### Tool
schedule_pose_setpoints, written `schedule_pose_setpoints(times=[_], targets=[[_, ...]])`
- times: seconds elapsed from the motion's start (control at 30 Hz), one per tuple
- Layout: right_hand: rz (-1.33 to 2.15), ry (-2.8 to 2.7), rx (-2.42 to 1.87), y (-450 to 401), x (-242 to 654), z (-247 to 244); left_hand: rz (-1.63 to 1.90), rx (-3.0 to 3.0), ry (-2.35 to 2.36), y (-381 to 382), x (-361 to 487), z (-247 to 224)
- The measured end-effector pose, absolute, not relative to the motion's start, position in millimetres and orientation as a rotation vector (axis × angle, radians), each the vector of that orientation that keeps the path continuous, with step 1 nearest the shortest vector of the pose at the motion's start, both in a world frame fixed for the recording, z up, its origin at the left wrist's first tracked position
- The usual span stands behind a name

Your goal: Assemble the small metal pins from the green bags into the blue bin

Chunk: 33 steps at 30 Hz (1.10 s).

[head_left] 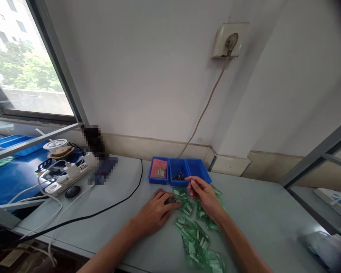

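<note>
My left hand (159,210) rests low on the table with curled fingers, beside the green bags. Something small and dark shows between its thumb and forefinger, too unclear to name. My right hand (203,195) is pinched closed just in front of the blue bins; whatever its fingertips hold is too small to make out. Small dark metal pins (178,176) lie in the middle blue bin (172,165). Several green plastic bags (191,246) with slim silvery pieces inside are spread under and between my forearms, partly hidden by the right one.
The left blue bin (150,175) holds a reddish packet (159,167); another blue bin (199,170) adjoins on the right. A black cable (113,206) crosses the table. Leftward are a power strip (69,180), a black round object (72,192) and a lidded cup (57,148). Metal frame bars flank both sides.
</note>
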State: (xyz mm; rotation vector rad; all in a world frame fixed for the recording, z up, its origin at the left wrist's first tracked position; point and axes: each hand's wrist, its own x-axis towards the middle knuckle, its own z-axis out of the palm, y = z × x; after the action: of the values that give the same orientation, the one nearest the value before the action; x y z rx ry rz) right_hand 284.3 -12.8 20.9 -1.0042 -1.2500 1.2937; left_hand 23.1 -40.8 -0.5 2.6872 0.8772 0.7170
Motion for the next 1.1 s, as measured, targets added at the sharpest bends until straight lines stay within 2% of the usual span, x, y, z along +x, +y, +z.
schedule_pose_setpoints(times=[0.83, 1.1], targets=[[1.496, -0.951, -0.907, -19.1, 280.4, 25.1, 0.749, 2.606, 1.068, -39.2, 24.6, -3.8], [1.428, -1.014, -0.959, -19.1, 275.7, 28.8, 0.753, 2.578, 1.094, -32.9, 25.2, -8.4]])
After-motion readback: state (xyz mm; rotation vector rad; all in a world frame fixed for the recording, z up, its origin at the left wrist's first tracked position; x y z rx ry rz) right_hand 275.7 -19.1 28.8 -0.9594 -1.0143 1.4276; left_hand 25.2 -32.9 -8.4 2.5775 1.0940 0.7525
